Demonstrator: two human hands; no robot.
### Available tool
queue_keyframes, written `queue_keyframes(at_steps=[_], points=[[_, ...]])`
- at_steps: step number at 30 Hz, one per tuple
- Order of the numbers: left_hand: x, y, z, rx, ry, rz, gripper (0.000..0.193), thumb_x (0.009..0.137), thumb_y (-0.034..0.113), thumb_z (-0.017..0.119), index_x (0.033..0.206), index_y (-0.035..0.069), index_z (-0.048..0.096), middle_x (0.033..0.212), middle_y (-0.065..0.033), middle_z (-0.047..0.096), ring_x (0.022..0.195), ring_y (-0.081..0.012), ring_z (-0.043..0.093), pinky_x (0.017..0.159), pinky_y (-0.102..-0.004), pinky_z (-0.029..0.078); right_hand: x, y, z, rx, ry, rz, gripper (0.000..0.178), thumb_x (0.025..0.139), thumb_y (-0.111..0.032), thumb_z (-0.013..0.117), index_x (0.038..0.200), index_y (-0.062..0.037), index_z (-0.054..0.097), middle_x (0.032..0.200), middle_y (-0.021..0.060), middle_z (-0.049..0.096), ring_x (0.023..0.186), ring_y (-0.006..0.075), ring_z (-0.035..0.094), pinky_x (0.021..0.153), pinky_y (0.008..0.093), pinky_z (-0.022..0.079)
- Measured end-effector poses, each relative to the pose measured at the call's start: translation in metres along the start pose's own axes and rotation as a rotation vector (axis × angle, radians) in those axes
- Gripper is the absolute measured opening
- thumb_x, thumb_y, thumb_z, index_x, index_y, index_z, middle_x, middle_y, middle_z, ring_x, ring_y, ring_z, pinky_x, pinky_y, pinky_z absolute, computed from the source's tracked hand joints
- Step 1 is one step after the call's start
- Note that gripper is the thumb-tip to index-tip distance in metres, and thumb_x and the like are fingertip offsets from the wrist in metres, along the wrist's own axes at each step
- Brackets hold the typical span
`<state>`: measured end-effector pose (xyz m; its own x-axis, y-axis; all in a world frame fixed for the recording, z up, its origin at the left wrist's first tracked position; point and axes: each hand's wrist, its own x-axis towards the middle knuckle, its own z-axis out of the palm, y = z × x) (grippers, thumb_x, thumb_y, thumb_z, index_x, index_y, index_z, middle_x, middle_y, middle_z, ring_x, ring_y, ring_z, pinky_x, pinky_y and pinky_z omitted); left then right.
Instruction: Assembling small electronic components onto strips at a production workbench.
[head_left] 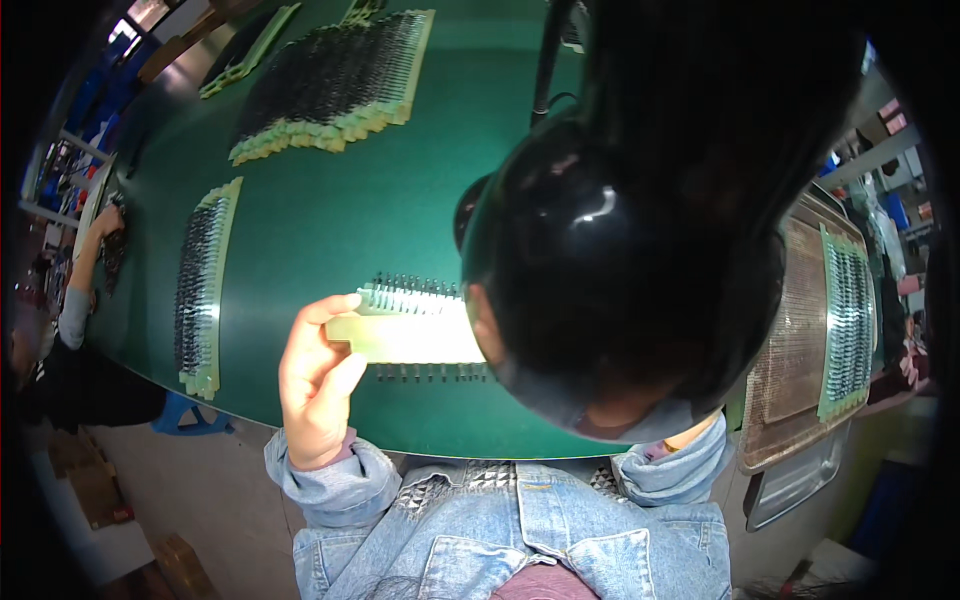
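My left hand (318, 395) pinches the left end of a pale yellow-green strip (400, 340) between thumb and fingers, above the green table. Small dark pins stick out along the strip's lower side. Just beyond it shows a row of dark-tipped pins (410, 295) on a pale base; whether this is a second strip or part of the same one I cannot tell. Bright light washes out the strip's right part. A glossy black dome-shaped lamp (620, 270) covers the right end. Only the wrist of my right hand (688, 436) shows below the dome; its fingers are hidden.
A pinned strip (205, 290) lies left on the green table (300, 230). Several more form a stack (335, 85) at the far left. On the right, a brown tray (785, 350) carries pinned strips (846, 320). Another person's hand (106, 222) is at the far left edge.
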<state>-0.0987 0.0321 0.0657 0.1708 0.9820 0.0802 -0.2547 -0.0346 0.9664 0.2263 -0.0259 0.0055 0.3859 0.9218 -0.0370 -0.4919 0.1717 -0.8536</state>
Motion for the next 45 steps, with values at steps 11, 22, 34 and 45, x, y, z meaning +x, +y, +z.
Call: queue_keyframes(at_steps=[11, 22, 34, 45], points=[[-0.001, -0.01, 0.031, 1.458, -0.299, 0.385, 0.056, 0.06, 0.025, 0.074, 0.111, 0.009, 0.057, 0.118, -0.0154, 0.047, 0.117, -0.0362, 0.038, 0.095, -0.0538, 0.028, 0.003, -0.001, -0.003, 0.11, 0.005, 0.055, 0.018, 0.091, -0.022, 0.049, 0.099, -0.0051, 0.049, 0.087, 0.0055, 0.054, 0.078, 0.0122, 0.052, 0.073, 0.0254, 0.043], [-0.039, 0.021, -0.072, 0.315, -0.166, -0.678, 0.031, 0.078, 0.002, 0.064, 0.106, -0.006, 0.053, 0.083, -0.0114, 0.062, 0.063, -0.013, 0.061, 0.052, -0.0242, 0.049, 0.003, -0.004, -0.001, -0.497, 0.026, -0.071, 0.022, 0.084, -0.013, 0.053, 0.101, 0.0004, 0.054, 0.093, 0.0038, 0.057, 0.083, 0.0116, 0.052, 0.073, 0.0236, 0.041], [-0.006, 0.0, -0.241, 1.556, 0.536, 0.111, 0.023, 0.075, 0.008, 0.058, 0.096, 0.0, 0.056, 0.076, -0.0143, 0.057, 0.066, -0.0269, 0.057, 0.059, -0.0363, 0.045, -0.009, 0.007, 0.031, -1.11, -0.408, -0.04, 0.031, 0.079, -0.014, 0.061, 0.106, -0.0003, 0.054, 0.102, 0.0062, 0.057, 0.094, 0.016, 0.051, 0.083, 0.0275, 0.039], [0.019, 0.018, -0.106, 1.38, 0.032, 0.242, 0.045, 0.069, 0.014, 0.067, 0.111, 0.003, 0.054, 0.109, -0.0133, 0.052, 0.102, -0.0298, 0.048, 0.091, -0.038, 0.036, -0.008, 0.005, 0.03, -1.197, -0.41, -0.077, 0.041, 0.075, -0.014, 0.068, 0.111, -0.0009, 0.055, 0.11, 0.0084, 0.057, 0.103, 0.02, 0.051, 0.092, 0.031, 0.037]])
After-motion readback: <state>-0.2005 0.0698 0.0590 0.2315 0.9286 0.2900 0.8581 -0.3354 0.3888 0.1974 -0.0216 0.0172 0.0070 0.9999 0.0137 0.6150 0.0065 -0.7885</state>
